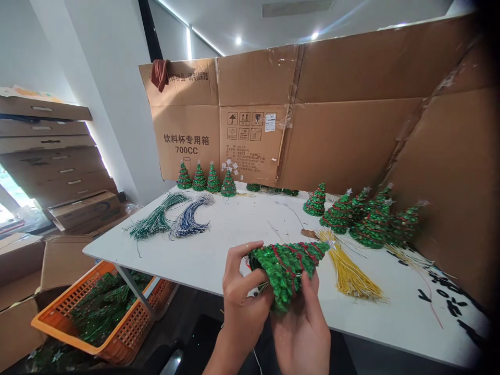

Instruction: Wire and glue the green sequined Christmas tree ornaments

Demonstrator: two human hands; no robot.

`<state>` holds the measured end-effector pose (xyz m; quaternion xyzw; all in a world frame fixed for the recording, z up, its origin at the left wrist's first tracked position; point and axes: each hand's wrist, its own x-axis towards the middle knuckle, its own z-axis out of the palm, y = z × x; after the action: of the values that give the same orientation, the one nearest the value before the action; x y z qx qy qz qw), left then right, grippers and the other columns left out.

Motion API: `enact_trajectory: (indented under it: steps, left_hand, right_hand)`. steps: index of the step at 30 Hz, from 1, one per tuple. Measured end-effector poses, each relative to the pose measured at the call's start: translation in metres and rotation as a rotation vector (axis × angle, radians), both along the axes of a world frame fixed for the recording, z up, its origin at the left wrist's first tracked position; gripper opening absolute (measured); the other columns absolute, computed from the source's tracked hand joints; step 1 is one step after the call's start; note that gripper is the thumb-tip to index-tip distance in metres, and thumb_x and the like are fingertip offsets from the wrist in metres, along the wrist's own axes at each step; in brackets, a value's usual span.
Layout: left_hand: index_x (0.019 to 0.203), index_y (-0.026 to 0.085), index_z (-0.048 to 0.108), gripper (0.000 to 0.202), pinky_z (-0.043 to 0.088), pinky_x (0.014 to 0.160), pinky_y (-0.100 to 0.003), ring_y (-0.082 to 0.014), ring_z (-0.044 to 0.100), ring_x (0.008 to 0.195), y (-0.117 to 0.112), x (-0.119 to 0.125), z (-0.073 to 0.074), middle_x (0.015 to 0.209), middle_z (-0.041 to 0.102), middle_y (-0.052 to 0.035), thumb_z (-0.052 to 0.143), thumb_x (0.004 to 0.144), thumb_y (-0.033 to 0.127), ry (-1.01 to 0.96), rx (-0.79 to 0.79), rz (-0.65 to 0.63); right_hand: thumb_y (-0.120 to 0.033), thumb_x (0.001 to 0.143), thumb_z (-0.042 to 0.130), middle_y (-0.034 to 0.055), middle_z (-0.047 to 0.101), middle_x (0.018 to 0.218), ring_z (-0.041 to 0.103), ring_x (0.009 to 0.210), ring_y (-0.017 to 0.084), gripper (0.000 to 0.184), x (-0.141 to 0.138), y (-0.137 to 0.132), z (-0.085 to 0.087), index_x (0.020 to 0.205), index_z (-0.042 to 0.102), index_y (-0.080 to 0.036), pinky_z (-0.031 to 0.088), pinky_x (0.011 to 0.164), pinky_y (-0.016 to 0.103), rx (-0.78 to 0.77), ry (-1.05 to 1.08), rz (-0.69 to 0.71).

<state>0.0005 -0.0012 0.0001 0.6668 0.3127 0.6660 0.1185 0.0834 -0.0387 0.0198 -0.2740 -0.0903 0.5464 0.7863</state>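
A person's two bare hands hold a small green Christmas tree (pixel 287 265) over the near edge of a white tabletop (pixel 242 224). The tree is covered in shiny green sequins with a red string wound round it. It lies tipped on its side, its point aimed toward the right end of the tabletop.

The left hand (pixel 240 291) is curled around the tree's wide base, thumb on top and fingers bent against the rim. The right hand (pixel 302 328) is half closed beneath the tree, cupping its underside with the fingers pressed up into the sequins.

On the tabletop, just beyond the tree's tip, lies a bundle of yellow wires (pixel 349 273). Toward the far right corner stands a cluster of finished trees (pixel 367 216). At the far left of the tabletop, a row of four small trees (pixel 205 179) stands upright, with a bundle of green wires (pixel 156 219) and a bundle of blue wires (pixel 189 219) lying side by side in front of them. A wall of flattened cardboard (pixel 344 125) rises along the tabletop's back and right edges. Below its left corner, on the floor, sits an orange basket (pixel 117 338) holding more green pieces.
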Motion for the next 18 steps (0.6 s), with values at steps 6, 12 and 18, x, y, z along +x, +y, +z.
enact_trajectory:
  steps: [6, 12, 18]
  left_hand:
    - [0.088, 0.022, 0.078, 0.025, 0.059, 0.102, -0.041, -0.0267, 0.066, 0.125, 0.0002, 0.0001, -0.0004, 0.136, 0.065, -0.0097, 0.07, 0.088, -0.001, 0.003, 0.003, -0.023]
    - [0.08, 0.02, 0.075, 0.023, 0.059, 0.102, -0.041, -0.026, 0.068, 0.123, 0.0004, 0.0007, 0.0002, 0.136, 0.066, -0.01, 0.07, 0.089, 0.0, -0.004, 0.017, -0.021]
    - [0.072, 0.02, 0.073, 0.029, 0.057, 0.103, -0.039, -0.025, 0.067, 0.125, 0.0007, 0.0039, -0.0027, 0.139, 0.063, -0.0067, 0.07, 0.085, -0.005, -0.05, -0.021, -0.076]
  right_hand:
    - [-0.05, 0.083, 0.091, -0.0026, 0.07, 0.151, 0.066, 0.139, 0.023, 0.074, -0.0015, 0.0005, -0.0012, 0.15, 0.06, -0.047, 0.058, 0.108, 0.038, -0.001, -0.046, -0.007]
    - [-0.05, 0.091, 0.084, 0.0002, 0.066, 0.155, 0.063, 0.143, 0.027, 0.079, -0.0022, -0.0016, 0.0015, 0.161, 0.048, -0.05, 0.052, 0.119, 0.053, 0.002, -0.137, -0.022]
    - [-0.052, 0.09, 0.084, -0.0028, 0.068, 0.153, 0.063, 0.143, 0.025, 0.08, -0.0033, -0.0039, 0.0079, 0.161, 0.046, -0.054, 0.042, 0.127, 0.053, -0.008, -0.176, -0.015]
